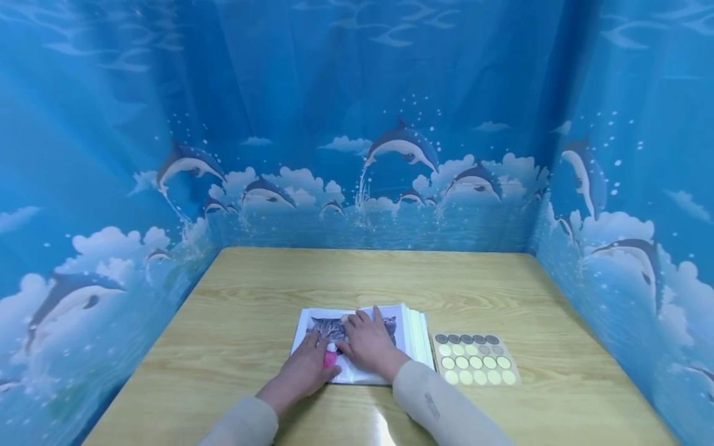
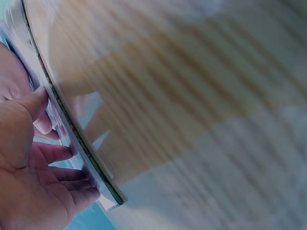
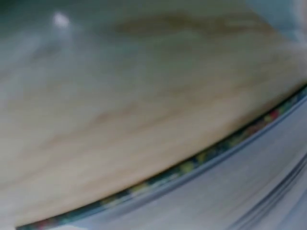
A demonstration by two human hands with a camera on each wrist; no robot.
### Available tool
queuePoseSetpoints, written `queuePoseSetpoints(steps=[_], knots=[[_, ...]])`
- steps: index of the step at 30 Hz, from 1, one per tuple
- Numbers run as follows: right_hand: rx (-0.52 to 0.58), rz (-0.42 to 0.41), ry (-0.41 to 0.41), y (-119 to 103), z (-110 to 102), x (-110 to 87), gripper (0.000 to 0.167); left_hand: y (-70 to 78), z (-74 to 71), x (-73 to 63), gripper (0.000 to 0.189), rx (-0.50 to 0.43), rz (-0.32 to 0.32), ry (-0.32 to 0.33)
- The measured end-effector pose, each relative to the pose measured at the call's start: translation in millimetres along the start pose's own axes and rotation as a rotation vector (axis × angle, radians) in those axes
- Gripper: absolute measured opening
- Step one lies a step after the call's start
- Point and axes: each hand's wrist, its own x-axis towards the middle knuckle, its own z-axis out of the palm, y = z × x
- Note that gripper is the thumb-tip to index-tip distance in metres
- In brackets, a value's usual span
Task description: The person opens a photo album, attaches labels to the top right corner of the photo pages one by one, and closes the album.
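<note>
"One book (image 1: 348, 370): where is it kept?"

"Open on the table (image 1: 334, 279), beneath left hand (image 1: 307, 365) and right hand (image 1: 369, 342), both spread; disc sheet (image 1: 475, 360) just beside. It is best smoothed evenly, middle outward."

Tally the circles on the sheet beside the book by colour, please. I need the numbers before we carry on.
Dark circles: 5
Pale yellow circles: 13
Dull tan circles: 2
Total: 20
</note>
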Motion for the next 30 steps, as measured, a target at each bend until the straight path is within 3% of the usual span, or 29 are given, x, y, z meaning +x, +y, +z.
queuePoseSetpoints(steps=[6,16,23,30], knots=[[0.028,0.015,-0.031,-1.8,-1.8,-1.5,0.065,-1.1,0.8,0.0,0.077,-0.012,-0.007,-0.014],[0.036,0.02,-0.059,-4.8,-5.2,5.9,0.074,-1.0,-0.2,-1.2,0.074,-0.008,0.032,0.027],[0.041,0.035,-0.096,-8.6,-1.6,9.7,0.078,-0.5,-0.9,-0.3,0.075,-0.023,0.016,-0.004],[0.046,0.013,-0.112,-9.0,-7.7,1.3,0.077,0.3,-2.4,-0.7,0.076,-0.013,0.0,-0.023]])
